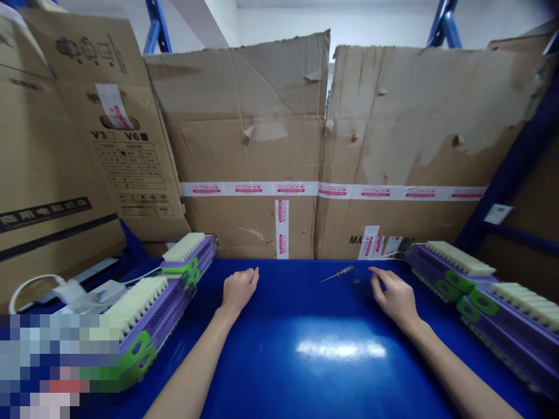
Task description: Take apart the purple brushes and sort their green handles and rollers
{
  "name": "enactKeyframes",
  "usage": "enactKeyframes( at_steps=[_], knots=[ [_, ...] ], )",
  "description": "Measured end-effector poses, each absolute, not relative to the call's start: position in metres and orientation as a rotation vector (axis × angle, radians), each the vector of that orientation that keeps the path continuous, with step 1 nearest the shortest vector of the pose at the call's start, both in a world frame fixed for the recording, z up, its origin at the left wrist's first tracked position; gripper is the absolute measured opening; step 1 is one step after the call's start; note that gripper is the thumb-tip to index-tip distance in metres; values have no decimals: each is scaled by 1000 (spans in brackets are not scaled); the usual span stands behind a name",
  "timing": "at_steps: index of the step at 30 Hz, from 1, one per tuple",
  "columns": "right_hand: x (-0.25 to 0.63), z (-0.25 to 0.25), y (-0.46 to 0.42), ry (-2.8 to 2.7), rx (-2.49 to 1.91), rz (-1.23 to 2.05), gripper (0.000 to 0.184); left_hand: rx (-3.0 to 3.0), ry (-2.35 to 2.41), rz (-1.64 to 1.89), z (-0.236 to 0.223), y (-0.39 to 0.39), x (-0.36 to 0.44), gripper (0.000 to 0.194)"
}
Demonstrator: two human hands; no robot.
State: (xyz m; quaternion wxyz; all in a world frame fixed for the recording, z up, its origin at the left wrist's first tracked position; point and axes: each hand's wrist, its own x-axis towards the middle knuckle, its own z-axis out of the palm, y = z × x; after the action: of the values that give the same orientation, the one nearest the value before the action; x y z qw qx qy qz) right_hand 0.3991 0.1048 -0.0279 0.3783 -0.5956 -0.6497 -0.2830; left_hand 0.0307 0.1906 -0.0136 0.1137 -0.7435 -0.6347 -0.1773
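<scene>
L hand [239, 291], ctr-left of frame, is curling its fingers; can't tell if gripping. R hand [395, 295], ctr-right, is keeping thumb & index apart. Screwdriver [338, 274] is lying btwn, nearer R, on blue table [271, 372].

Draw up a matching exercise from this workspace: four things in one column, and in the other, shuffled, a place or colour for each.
Things
1. Screwdriver
2. Bristle-topped blocks
3. Packing tape
4. Tabletop

Places and colours
A. White with red print, stuck on the cardboard panels
B. Glossy blue, with a bright reflection on it
C. Purple and green, along the left and right sides
D. Lying near the foot of the panels, right of the middle

Right pairs: 1-D, 2-C, 3-A, 4-B
</scene>
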Motion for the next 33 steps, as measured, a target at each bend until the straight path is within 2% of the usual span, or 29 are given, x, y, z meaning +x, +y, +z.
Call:
enactKeyframes(
  at_steps=[10, 19, 24, 33],
  knots=[
    [400, -30, 105, -1609, -1534, -681, 29, -2198, -1826, -574, -17, 191, 30, 44],
    [408, -19, 108, -1554, -1665, -788, 31, -2190, -1815, -572, -16, 192, 30, 44],
    [421, 3, 106, -1402, -1813, -862, 34, -2175, -1824, -540, -13, 192, 32, 43],
    [462, 75, 99, -1252, -2472, -752, 48, -2168, -1827, -489, -14, 193, 33, 43]
  ],
)
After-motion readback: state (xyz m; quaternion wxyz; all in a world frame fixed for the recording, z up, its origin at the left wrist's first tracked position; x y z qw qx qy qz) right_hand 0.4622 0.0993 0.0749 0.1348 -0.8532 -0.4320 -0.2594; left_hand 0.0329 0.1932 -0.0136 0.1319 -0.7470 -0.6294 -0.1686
